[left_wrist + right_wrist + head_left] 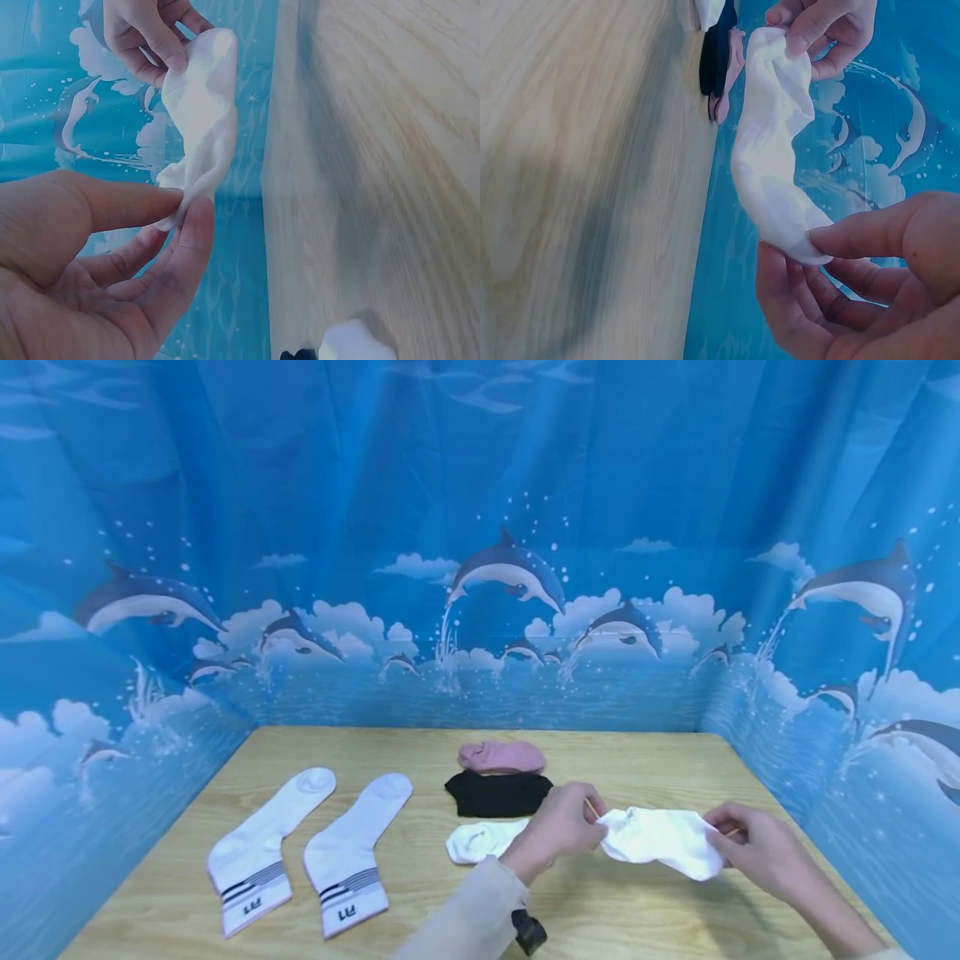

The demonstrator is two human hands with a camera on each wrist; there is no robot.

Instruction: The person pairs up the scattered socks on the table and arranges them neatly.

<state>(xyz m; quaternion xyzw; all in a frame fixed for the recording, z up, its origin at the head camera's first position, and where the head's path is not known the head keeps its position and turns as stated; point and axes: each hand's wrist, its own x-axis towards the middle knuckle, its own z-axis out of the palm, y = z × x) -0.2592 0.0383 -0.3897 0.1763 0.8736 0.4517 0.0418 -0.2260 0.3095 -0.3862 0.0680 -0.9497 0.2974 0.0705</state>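
Observation:
A short white sock (660, 839) hangs stretched sideways above the right part of the table, held at both ends. My left hand (566, 820) pinches its left end between thumb and fingers, as the left wrist view shows close up on the same white sock (202, 112). At the other end, my right hand (761, 847) pinches the fabric; in the right wrist view the thumb presses on the sock (772, 157) from above. Beneath my left forearm lies another short white sock (480, 842), partly covered by the hand and wrist.
Beyond that sock lie a black sock (495, 795) and a pink sock (502, 757) in a column. Two longer white socks with dark stripes, a left one (262, 852) and a right one (360, 852), lie flat at left. A blue dolphin curtain (420, 568) surrounds the wooden table (600, 752).

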